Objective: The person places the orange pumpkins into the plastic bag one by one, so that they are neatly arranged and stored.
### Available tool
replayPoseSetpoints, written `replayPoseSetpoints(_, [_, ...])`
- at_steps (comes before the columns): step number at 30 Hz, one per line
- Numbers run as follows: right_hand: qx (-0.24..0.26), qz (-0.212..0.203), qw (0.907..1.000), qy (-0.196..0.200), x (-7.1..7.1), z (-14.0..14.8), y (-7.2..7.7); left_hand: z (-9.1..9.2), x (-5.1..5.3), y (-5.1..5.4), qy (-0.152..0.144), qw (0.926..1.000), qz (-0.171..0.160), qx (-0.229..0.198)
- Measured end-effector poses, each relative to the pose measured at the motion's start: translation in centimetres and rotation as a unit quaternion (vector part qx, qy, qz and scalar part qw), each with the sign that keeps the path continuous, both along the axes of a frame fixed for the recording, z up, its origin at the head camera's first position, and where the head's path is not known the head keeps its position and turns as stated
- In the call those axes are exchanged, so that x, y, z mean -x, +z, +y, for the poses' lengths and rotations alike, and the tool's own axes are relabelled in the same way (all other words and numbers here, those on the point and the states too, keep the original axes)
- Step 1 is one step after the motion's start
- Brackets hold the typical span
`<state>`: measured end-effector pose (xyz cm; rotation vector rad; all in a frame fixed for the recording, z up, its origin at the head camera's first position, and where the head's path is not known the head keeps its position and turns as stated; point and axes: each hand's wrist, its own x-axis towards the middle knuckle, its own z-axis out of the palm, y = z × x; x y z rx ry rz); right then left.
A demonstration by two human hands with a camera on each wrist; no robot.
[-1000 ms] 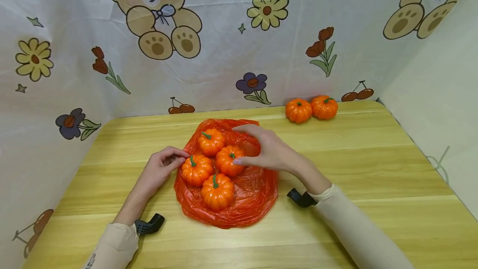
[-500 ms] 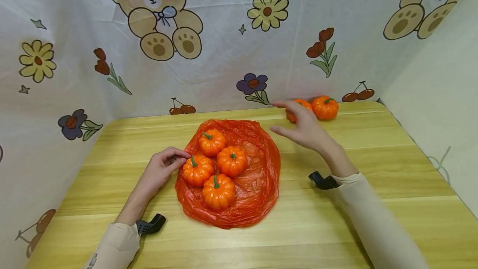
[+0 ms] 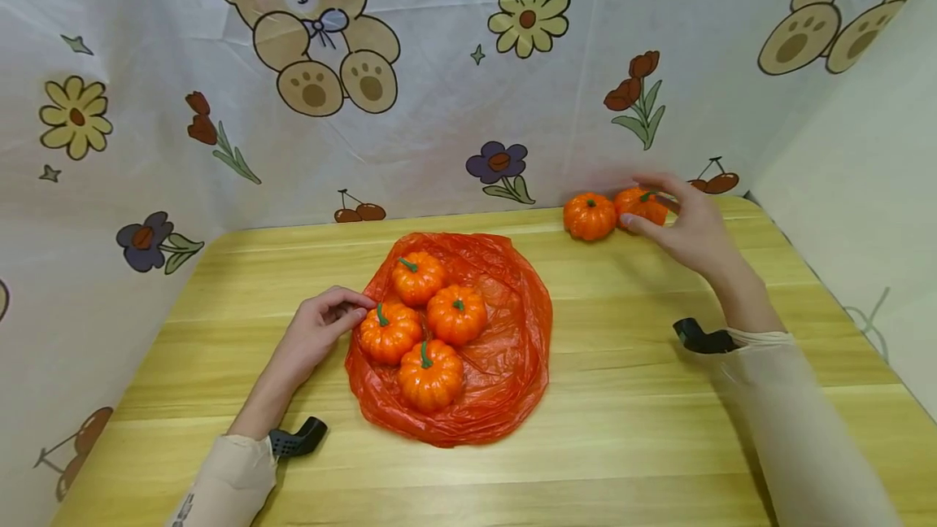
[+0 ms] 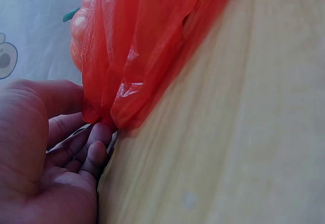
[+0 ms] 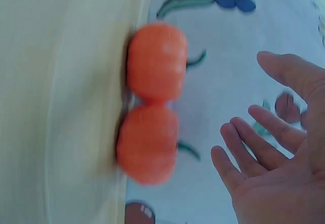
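A red plastic bag (image 3: 505, 364) lies spread on the table, its rim folded round, with several small orange pumpkins (image 3: 457, 315) inside on its left half. My left hand (image 3: 318, 328) pinches the left rim of the bag, close to a pumpkin (image 3: 390, 333); the left wrist view shows the fingers (image 4: 96, 153) bent at the red film. Two more pumpkins stand side by side at the back edge: a left one (image 3: 589, 216) and a right one (image 3: 635, 202). Over the right one hovers my right hand (image 3: 695, 226), thumb and fingers spread, holding nothing; it partly hides that pumpkin.
The wooden table (image 3: 615, 429) ends at the back against a hanging cloth (image 3: 424, 88) printed with bears and flowers. A pale wall (image 3: 864, 210) borders the right side. Black wrist devices (image 3: 703, 337) stick out from both sleeves.
My right hand has left the bag, passed over the left back pumpkin and come to the right one. The left hand has stayed at the bag's rim.
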<state>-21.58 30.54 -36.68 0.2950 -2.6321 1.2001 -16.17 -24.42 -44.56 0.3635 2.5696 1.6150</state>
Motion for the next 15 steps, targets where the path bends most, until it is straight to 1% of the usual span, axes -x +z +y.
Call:
replayPoseSetpoints(2, [0.005, 0.008, 0.9999, -0.011, 0.0, 1.4, -0.2, 0.0, 0.0, 0.0, 0.0, 1.0, 0.0, -0.001])
replayPoseSetpoints(5, [0.013, 0.02, 0.9989, -0.041, -0.2, 3.2, -0.5, 0.0, 0.1, 0.0, 0.0, 1.0, 0.0, 0.0])
replayPoseSetpoints(9, [0.021, 0.011, 0.9976, -0.065, -0.2, 4.4, -1.0, 0.0, 0.1, 0.0, -0.001, 1.0, 0.001, -0.001])
replayPoseSetpoints(12, [0.018, -0.006, 0.9977, -0.064, 0.1, 4.4, -1.4, 0.0, 0.0, 0.1, -0.001, 1.0, 0.002, 0.0])
replayPoseSetpoints(15, [0.018, -0.02, 0.9981, -0.056, 0.5, 4.1, -1.7, 0.1, 0.0, 0.1, -0.002, 1.0, 0.0, -0.004])
